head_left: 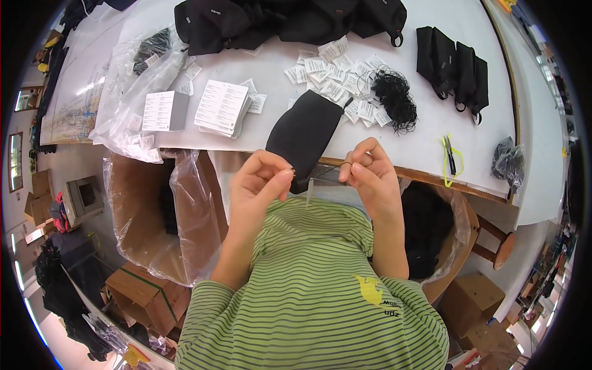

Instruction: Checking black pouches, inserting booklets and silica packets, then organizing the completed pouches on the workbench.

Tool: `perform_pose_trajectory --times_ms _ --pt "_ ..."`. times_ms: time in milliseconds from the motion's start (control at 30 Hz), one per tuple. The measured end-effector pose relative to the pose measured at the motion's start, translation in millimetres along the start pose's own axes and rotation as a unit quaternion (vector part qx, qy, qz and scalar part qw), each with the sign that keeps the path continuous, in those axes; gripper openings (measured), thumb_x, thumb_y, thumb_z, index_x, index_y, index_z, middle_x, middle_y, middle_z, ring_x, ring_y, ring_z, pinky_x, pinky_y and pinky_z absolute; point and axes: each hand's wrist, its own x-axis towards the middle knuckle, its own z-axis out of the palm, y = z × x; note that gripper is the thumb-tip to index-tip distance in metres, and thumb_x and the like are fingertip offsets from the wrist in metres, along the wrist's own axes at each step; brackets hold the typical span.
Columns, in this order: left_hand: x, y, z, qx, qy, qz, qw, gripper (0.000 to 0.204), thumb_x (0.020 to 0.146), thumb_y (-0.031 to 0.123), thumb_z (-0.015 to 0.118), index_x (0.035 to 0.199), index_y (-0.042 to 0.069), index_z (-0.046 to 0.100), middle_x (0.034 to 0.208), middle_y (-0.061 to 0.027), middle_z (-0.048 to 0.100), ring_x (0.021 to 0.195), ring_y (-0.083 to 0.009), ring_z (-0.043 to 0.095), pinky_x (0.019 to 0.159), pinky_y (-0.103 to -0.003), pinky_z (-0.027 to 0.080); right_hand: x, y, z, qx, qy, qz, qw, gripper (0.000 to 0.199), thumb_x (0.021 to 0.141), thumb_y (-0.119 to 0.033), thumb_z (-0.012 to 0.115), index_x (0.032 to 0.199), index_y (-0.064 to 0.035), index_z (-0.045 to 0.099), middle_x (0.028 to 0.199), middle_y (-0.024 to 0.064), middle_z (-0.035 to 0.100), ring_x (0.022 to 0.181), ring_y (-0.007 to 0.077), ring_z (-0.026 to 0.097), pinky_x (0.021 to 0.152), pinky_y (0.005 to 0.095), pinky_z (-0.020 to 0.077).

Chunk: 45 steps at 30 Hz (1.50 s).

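Both of my hands are raised in front of my body at the table's near edge. Between them runs a thin black cord (330, 168), pinched at one end by the fingertips of my right hand (374, 176). The thumb and forefinger of my left hand (260, 180) are pressed together on a dark bit too small to name. A pale, translucent strip (309, 192) hangs below the cord; what it belongs to is unclear. Just beyond my hands lies a black fabric pouch (306, 126), its lower end reaching over the table edge.
Stacks of printed white cards (221, 106), loose white tags (333, 71) and a tangle of black cords (394, 102) lie on the white table (246, 140). Black pouches (453, 68) and yellow-handled snips (451, 157) are at right. Plastic-lined boxes (142, 216) stand below.
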Motion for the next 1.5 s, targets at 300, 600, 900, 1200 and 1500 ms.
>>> perform_pose_trajectory --times_ms 300,600,900,1200,1500 --pt "1.7 -0.8 20.8 0.133 0.003 0.008 0.991 0.008 0.084 0.003 0.066 0.089 0.001 0.059 0.07 0.0045 0.054 0.058 -0.0012 0.039 0.056 -0.018 0.032 -6.4 -2.0 13.9 -0.042 -0.007 -0.006 0.999 0.015 0.091 -0.009 0.06 0.103 -0.004 0.052 0.085 0.0077 0.064 0.076 0.0099 0.058 0.064 0.0217 0.0418" --pt "-2.6 -1.8 26.9 0.215 -0.051 -0.002 0.975 0.008 0.08 0.003 0.065 0.083 0.002 0.058 0.06 0.0066 0.039 0.056 -0.002 0.031 0.052 -0.019 0.025 -7.5 2.7 30.2 -0.081 -0.008 -0.042 0.996 0.016 0.092 -0.006 0.058 0.106 -0.0021 0.052 0.078 0.0008 0.055 0.066 0.0067 0.051 0.059 0.0197 0.0403" --pt "-3.7 -2.0 27.1 0.244 -0.047 0.004 0.969 0.008 0.078 0.002 0.065 0.081 0.003 0.058 0.059 0.0058 0.038 0.054 -0.0027 0.03 0.051 -0.02 0.024 -8.9 3.6 34.1 -0.169 0.009 -0.052 0.984 0.016 0.09 -0.005 0.06 0.104 -0.0024 0.054 0.078 0.0007 0.055 0.067 0.0066 0.052 0.061 0.0203 0.0414" --pt "-2.1 -1.8 27.3 0.244 -0.043 0.004 0.969 0.009 0.077 0.001 0.065 0.08 0.002 0.057 0.058 0.005 0.039 0.054 -0.003 0.03 0.05 -0.021 0.023 -8.9 5.1 33.2 -0.172 0.03 -0.052 0.983 0.016 0.09 -0.006 0.061 0.104 -0.0024 0.055 0.078 0.0008 0.056 0.068 0.0069 0.053 0.064 0.0206 0.0424" --pt "-1.8 -3.9 25.1 0.255 -0.042 0.01 0.966 0.009 0.077 0.001 0.065 0.079 0.002 0.057 0.057 0.0048 0.037 0.053 -0.0035 0.029 0.05 -0.021 0.023 -7.4 10.0 33.6 -0.198 0.028 -0.068 0.977 0.015 0.089 -0.005 0.061 0.103 -0.0034 0.055 0.075 0.0009 0.057 0.067 0.007 0.054 0.062 0.021 0.0423"
